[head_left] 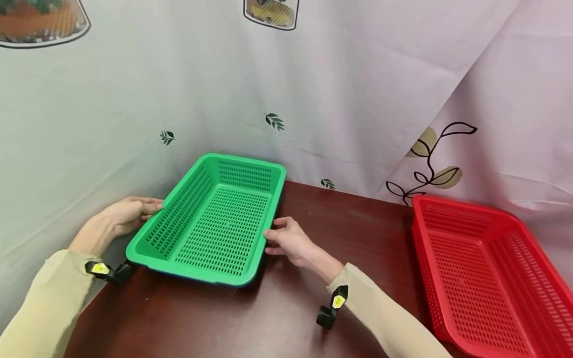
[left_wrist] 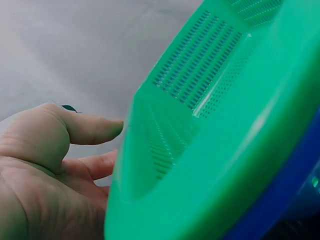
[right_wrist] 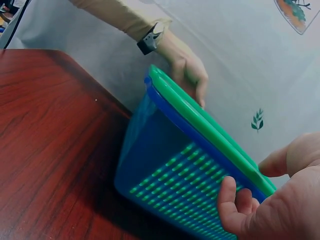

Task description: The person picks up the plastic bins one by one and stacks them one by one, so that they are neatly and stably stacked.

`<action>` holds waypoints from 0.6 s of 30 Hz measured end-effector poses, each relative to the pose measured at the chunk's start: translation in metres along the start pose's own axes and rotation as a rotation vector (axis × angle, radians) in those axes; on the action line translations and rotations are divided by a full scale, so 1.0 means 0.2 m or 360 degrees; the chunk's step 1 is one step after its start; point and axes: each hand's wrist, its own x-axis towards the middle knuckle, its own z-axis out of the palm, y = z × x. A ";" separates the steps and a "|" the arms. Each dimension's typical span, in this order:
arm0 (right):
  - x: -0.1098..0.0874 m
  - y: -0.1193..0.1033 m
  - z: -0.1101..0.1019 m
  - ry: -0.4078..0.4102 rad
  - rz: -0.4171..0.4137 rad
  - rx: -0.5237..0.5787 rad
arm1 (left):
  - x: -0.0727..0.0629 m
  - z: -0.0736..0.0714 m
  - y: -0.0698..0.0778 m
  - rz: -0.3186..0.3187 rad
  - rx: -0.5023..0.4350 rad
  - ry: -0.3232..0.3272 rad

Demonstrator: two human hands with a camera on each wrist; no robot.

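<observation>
Left hand (head_left: 127, 214) and right hand (head_left: 293, 242) pinching opposite sides of green basket (head_left: 219, 228), nested in blue basket (right_wrist: 142, 137); likely positioning both, next move wants even, level handling.

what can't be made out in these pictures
Inside of the blue basket: head view, covered by the green basket.
Near end of the red basket: head view, cut off by the picture edge.
Some fingertips of the left grip: left wrist view, behind the green basket.
</observation>
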 end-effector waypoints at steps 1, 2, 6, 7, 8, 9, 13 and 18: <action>0.00 0.00 0.00 0.0001 -0.0003 0.0000 | 0.00 0.00 0.00 -0.0002 0.0018 0.0000; 0.00 0.00 0.01 0.0003 -0.0003 -0.0002 | 0.00 0.00 0.00 -0.0009 0.0029 0.0008; 0.02 0.01 0.02 0.0005 -0.0003 -0.0007 | -0.01 0.00 -0.01 -0.0008 0.0039 0.0013; 0.02 0.01 0.02 0.0005 -0.0003 -0.0007 | -0.01 0.00 -0.01 -0.0008 0.0034 0.0013; 0.02 0.01 0.02 0.0007 0.0003 -0.0005 | -0.01 0.00 -0.01 -0.0007 0.0030 0.0013; 0.02 0.01 0.02 0.0009 0.0008 -0.0001 | -0.01 0.00 -0.01 -0.0005 0.0027 0.0013; 0.03 0.01 0.02 0.0019 0.0017 0.0015 | -0.01 0.00 -0.02 0.0008 -0.0011 0.0018; 0.03 0.01 0.02 0.0028 0.0028 0.0040 | -0.01 0.01 -0.02 0.0034 -0.0064 0.0029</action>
